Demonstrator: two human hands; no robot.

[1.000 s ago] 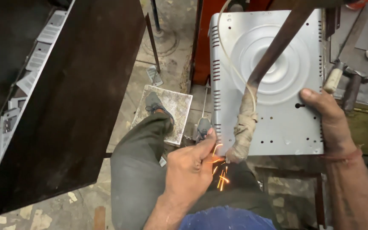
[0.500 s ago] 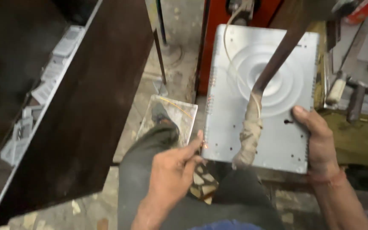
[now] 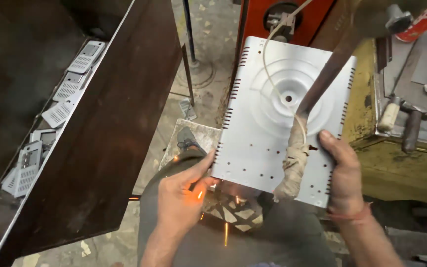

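I hold a flat silver metal panel (image 3: 268,123) with stamped rings, a centre hole and side slots. My left hand (image 3: 181,198) grips its lower left corner, where orange sparks fly. My right hand (image 3: 339,173) grips the lower right edge, thumb on top. A dark metal bar with a cloth-wrapped end (image 3: 292,165) crosses over the panel's right half. A thin white wire (image 3: 273,64) loops across the panel.
A large dark brown sheet (image 3: 109,128) leans at left, with several small perforated metal plates (image 3: 60,113) behind it. A yellow bench (image 3: 396,148) at right carries a hammer (image 3: 401,121). An orange machine (image 3: 273,20) stands behind the panel. My knee and shoe (image 3: 186,141) are below.
The panel has shifted up and left in view and tilted. My left hand stayed at its lower corner, where sparks show again.
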